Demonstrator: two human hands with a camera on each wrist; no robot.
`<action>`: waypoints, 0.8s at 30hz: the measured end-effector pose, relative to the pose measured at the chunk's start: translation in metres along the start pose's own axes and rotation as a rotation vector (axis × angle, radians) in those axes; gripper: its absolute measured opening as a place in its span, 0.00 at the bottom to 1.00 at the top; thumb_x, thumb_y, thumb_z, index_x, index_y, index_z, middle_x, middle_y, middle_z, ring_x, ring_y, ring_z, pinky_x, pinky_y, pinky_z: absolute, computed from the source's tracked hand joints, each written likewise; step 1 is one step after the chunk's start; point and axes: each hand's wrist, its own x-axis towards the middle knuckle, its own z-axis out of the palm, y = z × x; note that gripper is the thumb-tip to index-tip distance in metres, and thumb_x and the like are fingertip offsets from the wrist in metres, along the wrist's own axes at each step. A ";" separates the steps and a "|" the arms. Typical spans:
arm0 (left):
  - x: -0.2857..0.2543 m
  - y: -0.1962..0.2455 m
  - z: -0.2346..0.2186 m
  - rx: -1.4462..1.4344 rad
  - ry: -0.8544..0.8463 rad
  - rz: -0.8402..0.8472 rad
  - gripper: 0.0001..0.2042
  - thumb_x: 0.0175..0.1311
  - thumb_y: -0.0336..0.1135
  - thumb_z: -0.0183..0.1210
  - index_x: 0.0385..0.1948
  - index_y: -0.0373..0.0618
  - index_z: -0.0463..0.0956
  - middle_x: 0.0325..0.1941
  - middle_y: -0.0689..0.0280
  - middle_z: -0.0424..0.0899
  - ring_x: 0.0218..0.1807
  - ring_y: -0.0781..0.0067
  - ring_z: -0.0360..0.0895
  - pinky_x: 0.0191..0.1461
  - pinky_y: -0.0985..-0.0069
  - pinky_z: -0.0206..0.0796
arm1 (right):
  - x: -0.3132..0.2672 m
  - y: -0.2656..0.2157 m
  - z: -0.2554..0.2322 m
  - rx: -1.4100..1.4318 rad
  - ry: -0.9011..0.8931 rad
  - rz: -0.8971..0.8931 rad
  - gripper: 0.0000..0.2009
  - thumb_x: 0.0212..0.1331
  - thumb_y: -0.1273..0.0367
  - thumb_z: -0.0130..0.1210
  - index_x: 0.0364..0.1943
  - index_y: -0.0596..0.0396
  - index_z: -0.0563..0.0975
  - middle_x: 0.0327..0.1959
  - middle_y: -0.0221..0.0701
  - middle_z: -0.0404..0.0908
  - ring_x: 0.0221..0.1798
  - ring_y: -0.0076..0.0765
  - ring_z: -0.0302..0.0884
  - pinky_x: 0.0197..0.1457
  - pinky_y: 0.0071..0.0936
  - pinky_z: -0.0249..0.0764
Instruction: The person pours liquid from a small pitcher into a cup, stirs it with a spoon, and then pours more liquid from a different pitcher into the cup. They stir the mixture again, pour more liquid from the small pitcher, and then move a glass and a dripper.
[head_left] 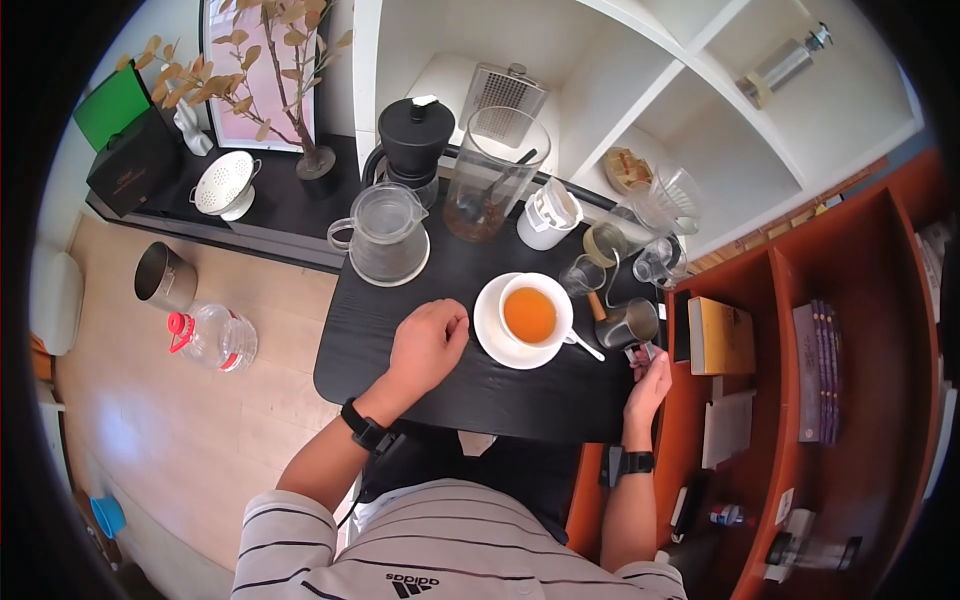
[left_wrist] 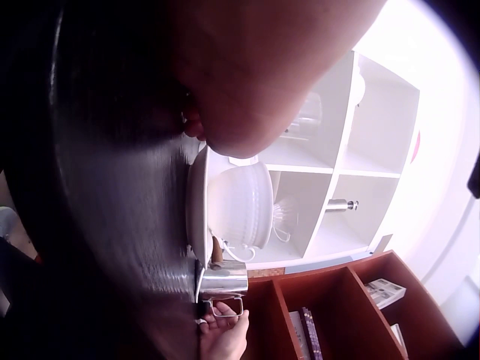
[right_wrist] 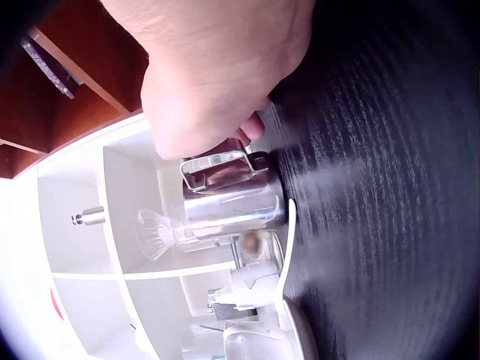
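Observation:
A white cup (head_left: 529, 314) of amber liquid stands on a white saucer (head_left: 490, 340), with a small spoon (head_left: 588, 347) by its handle. My left hand (head_left: 428, 345) rests on the black table just left of the saucer, fingers loosely curled and holding nothing. On the right, my right hand (head_left: 647, 388) is at the handle (right_wrist: 217, 161) of a shiny metal pitcher (right_wrist: 232, 202). Its thumb and fingers are apart around that handle, which shows uncovered in both wrist views. The pitcher is upright on the tabletop.
Behind the cup stand a glass server (head_left: 388, 235), a black-lidded grinder (head_left: 416, 140), a tall glass vessel (head_left: 497, 180) and a white cup with a drip bag (head_left: 549, 215). Small glassware (head_left: 583, 275) crowds the back right. A red-brown bookcase (head_left: 785, 400) borders the table's right edge.

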 end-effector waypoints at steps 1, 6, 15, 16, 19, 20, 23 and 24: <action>0.001 0.000 0.001 -0.035 0.000 -0.047 0.02 0.67 0.27 0.65 0.36 0.41 0.82 0.28 0.61 0.82 0.28 0.61 0.80 0.35 0.65 0.72 | 0.001 0.001 0.000 0.016 -0.011 -0.005 0.23 0.87 0.56 0.41 0.51 0.62 0.81 0.42 0.31 0.84 0.41 0.23 0.76 0.49 0.23 0.73; 0.024 -0.001 0.004 -0.101 -0.009 -0.162 0.05 0.70 0.30 0.64 0.39 0.38 0.83 0.29 0.58 0.84 0.27 0.61 0.81 0.35 0.67 0.73 | 0.004 0.008 0.001 0.081 -0.046 -0.029 0.23 0.88 0.57 0.41 0.50 0.64 0.80 0.41 0.32 0.82 0.43 0.25 0.76 0.50 0.26 0.74; 0.081 -0.013 0.034 0.081 0.015 0.067 0.09 0.74 0.35 0.62 0.38 0.38 0.82 0.32 0.53 0.87 0.32 0.51 0.84 0.38 0.59 0.75 | -0.001 -0.001 0.002 0.063 -0.057 -0.039 0.23 0.88 0.57 0.40 0.50 0.65 0.80 0.41 0.32 0.82 0.42 0.25 0.76 0.50 0.26 0.75; 0.085 -0.014 0.037 0.069 -0.003 0.056 0.09 0.74 0.36 0.62 0.38 0.38 0.82 0.33 0.53 0.87 0.32 0.51 0.85 0.37 0.59 0.75 | -0.001 -0.001 0.003 0.075 -0.039 -0.035 0.23 0.88 0.57 0.40 0.50 0.65 0.80 0.41 0.32 0.82 0.42 0.25 0.76 0.50 0.26 0.75; 0.095 -0.007 0.043 0.035 -0.075 0.017 0.10 0.75 0.37 0.62 0.36 0.39 0.82 0.33 0.54 0.87 0.34 0.48 0.85 0.38 0.57 0.75 | -0.003 -0.002 0.006 0.058 -0.002 -0.049 0.24 0.87 0.55 0.41 0.49 0.62 0.82 0.36 0.28 0.84 0.35 0.20 0.75 0.38 0.20 0.66; 0.098 -0.005 0.044 0.008 -0.113 -0.028 0.11 0.75 0.38 0.61 0.35 0.41 0.81 0.33 0.54 0.87 0.36 0.46 0.85 0.39 0.54 0.75 | -0.004 -0.003 0.006 0.062 0.016 -0.043 0.24 0.87 0.55 0.41 0.49 0.62 0.82 0.36 0.28 0.84 0.35 0.20 0.75 0.38 0.20 0.66; 0.105 -0.009 0.053 0.032 -0.134 -0.025 0.12 0.75 0.41 0.62 0.34 0.42 0.83 0.30 0.57 0.87 0.32 0.50 0.85 0.36 0.58 0.73 | -0.005 -0.007 0.005 -0.003 -0.007 -0.059 0.24 0.87 0.55 0.40 0.49 0.62 0.82 0.36 0.28 0.84 0.35 0.19 0.73 0.38 0.21 0.66; 0.107 -0.008 0.054 0.049 -0.134 -0.037 0.14 0.75 0.43 0.63 0.34 0.42 0.84 0.27 0.58 0.86 0.28 0.54 0.84 0.34 0.61 0.72 | -0.005 -0.008 0.005 -0.030 -0.023 -0.082 0.25 0.88 0.55 0.39 0.49 0.62 0.82 0.36 0.28 0.84 0.34 0.19 0.72 0.38 0.21 0.66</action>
